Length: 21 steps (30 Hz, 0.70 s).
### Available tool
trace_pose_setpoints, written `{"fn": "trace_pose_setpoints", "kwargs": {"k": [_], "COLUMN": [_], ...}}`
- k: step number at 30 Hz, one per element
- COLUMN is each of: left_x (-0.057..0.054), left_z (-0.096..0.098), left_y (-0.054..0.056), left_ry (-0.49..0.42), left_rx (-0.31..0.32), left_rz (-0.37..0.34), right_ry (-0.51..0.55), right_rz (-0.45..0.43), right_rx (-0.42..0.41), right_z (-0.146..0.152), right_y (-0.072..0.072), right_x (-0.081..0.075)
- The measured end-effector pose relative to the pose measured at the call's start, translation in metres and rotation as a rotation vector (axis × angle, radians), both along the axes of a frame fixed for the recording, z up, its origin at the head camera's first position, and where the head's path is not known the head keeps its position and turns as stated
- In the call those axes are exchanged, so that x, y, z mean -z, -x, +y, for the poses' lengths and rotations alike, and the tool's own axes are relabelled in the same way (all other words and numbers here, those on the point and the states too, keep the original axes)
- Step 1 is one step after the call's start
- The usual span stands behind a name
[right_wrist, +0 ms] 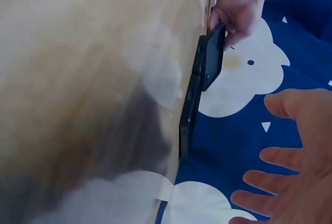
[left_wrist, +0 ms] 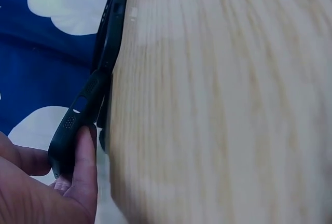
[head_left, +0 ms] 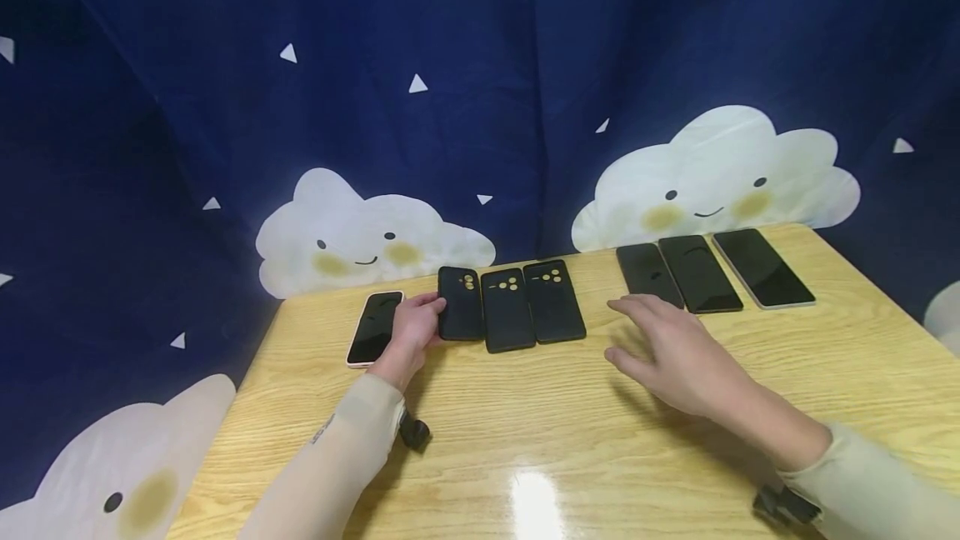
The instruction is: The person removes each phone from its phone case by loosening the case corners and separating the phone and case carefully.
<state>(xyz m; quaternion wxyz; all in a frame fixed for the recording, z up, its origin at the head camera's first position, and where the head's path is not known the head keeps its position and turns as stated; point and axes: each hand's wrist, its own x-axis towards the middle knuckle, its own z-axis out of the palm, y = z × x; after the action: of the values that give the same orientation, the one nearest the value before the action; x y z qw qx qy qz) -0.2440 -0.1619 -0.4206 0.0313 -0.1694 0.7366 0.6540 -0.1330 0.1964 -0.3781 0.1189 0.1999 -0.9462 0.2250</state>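
Observation:
My left hand (head_left: 414,325) pinches the near-left edge of a black phone case (head_left: 460,307) between thumb and fingers. That case is tilted up off the table; the left wrist view shows its end (left_wrist: 78,112) with a port cut-out and speaker holes. Its far edge reaches the middle black case (head_left: 508,319), and another black case (head_left: 557,315) lies to the right of that. All have round camera cut-outs at the top. Over the table to the right, my right hand (head_left: 678,357) holds nothing, its fingers spread apart in the right wrist view.
A phone with a pale pink edge (head_left: 377,327) lies left of my left hand. Beyond my right hand lie a dark phone-shaped item (head_left: 647,265), a black phone (head_left: 701,273) and a silver-edged phone (head_left: 765,269). A blue cloud-print curtain (head_left: 450,132) hangs behind the wooden table (head_left: 480,423).

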Motion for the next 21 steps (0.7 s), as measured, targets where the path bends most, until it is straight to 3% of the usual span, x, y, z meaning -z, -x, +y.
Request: {"fn": "trace_pose_setpoints", "kwargs": {"k": [12,21], "left_x": [0.001,-0.004], "left_z": [0.0,0.005], "left_y": [-0.001,-0.006], "left_ry": [0.033,0.26], "left_rx": [0.018,0.04], "left_rz": [-0.007,0.038], "right_ry": [0.055,0.038], "right_rz": [-0.107,-0.094], "right_rx": [-0.05,-0.058], "right_z": [-0.006,-0.006], "right_y": [-0.003,0.0], "right_x": [0.014,0.016]}}
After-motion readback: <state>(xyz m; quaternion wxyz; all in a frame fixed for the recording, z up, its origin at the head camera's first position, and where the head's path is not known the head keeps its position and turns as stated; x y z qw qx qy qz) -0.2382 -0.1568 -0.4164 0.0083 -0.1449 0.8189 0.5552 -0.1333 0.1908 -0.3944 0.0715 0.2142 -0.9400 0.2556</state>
